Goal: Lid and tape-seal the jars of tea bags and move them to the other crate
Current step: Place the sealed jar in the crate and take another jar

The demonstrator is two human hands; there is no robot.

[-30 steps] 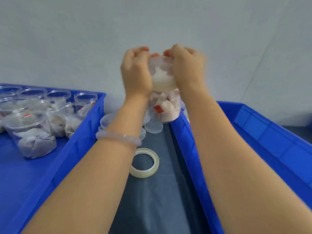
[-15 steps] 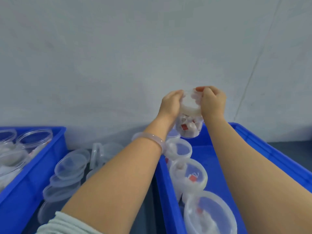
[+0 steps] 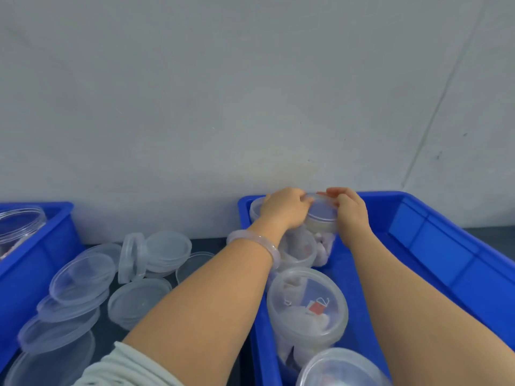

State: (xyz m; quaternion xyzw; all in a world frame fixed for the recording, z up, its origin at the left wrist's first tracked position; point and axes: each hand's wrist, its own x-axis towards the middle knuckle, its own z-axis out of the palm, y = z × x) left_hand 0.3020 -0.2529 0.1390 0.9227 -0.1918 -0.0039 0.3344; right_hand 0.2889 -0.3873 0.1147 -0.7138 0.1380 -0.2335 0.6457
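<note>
Head view: left hand (image 3: pixel 287 210) and right hand (image 3: pixel 351 211) on one jar (image 3: pixel 323 225), far-left corner of the right crate (image 3: pixel 434 240).
Jar: lidded, upright, long axis vertical; base hidden, so resting on or just above the crate floor, cannot tell.
Left hand: fingers curled over the lid rim.
Right hand: fingertips pinching the opposite rim.
Jar to hands: directly between, equally near both; likely needs only a straight-up release.
Lidded jars (image 3: pixel 306 305): along the right crate's left wall, nearer the person.
Loose lids (image 3: pixel 83 277): outside the right crate, to its left.
</note>
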